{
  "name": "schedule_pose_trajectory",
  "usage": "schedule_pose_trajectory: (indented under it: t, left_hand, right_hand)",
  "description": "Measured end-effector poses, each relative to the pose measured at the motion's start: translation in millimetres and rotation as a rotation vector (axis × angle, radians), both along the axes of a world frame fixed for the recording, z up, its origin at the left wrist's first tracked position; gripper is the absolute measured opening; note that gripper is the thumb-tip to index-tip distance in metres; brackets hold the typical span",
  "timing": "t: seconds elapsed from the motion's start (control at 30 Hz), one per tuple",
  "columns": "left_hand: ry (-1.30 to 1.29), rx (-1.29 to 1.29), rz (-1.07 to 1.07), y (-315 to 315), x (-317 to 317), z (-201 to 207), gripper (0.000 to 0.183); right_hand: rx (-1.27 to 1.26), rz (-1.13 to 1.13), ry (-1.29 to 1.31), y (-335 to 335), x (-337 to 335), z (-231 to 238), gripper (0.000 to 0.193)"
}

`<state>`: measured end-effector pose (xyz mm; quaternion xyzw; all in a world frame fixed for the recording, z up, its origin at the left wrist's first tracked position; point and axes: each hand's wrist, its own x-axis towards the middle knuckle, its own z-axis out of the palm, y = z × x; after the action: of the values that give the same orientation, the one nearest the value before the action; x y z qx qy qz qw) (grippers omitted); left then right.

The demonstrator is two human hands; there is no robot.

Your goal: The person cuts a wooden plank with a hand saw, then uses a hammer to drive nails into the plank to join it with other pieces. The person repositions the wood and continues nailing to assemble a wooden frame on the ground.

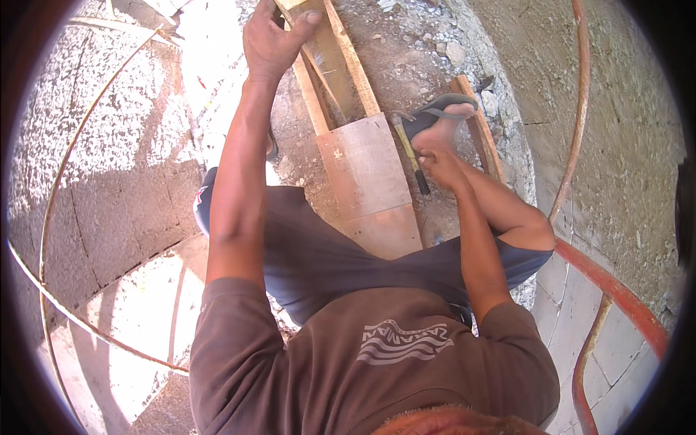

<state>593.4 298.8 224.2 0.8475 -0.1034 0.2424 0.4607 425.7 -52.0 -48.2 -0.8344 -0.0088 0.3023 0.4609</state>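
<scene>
A long wooden trough (pixel 353 61) of narrow boards runs away from me between my legs. My left hand (pixel 274 40) grips its left board near the top edge of the view, thumb over the inner side; the fingertips are partly cut off. A plywood panel (pixel 366 167) covers the trough's near end. My right hand (pixel 444 170) is closed beside my right ankle, its fingers pinched together; what they hold, if anything, is too small to make out. Just left of that hand a hammer (pixel 408 148) with a yellow and black handle lies on the ground.
My right sandalled foot (pixel 444 116) stands beside the hammer, near a loose wood strip (pixel 484 134). Rubble (pixel 455 53) lies along the far right. Bent rusty bars (pixel 580 94) rise at the right, thinner ones (pixel 61 163) at the left by a block wall (pixel 109 210).
</scene>
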Motion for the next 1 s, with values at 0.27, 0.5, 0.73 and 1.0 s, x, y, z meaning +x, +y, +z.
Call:
schedule_pose_trajectory:
  t: [0.27, 0.5, 0.73, 1.0]
  left_hand:
    - [-0.082, -0.005, 0.196, 14, -67, 45, 0.070]
    - [-0.018, -0.179, 0.295, 2, -86, 34, 0.042]
    - [-0.107, -0.487, 0.116, 19, -87, 45, 0.056]
    - [-0.345, -0.596, 0.182, 40, -97, 69, 0.067]
  right_hand:
    - [0.159, -0.080, 0.120, 13, 6, 60, 0.043]
    - [0.164, 0.164, -0.224, 55, 13, 140, 0.042]
    - [0.056, 0.042, -0.057, 40, -42, 73, 0.049]
    - [-0.323, 0.092, -0.105, -4, -56, -28, 0.048]
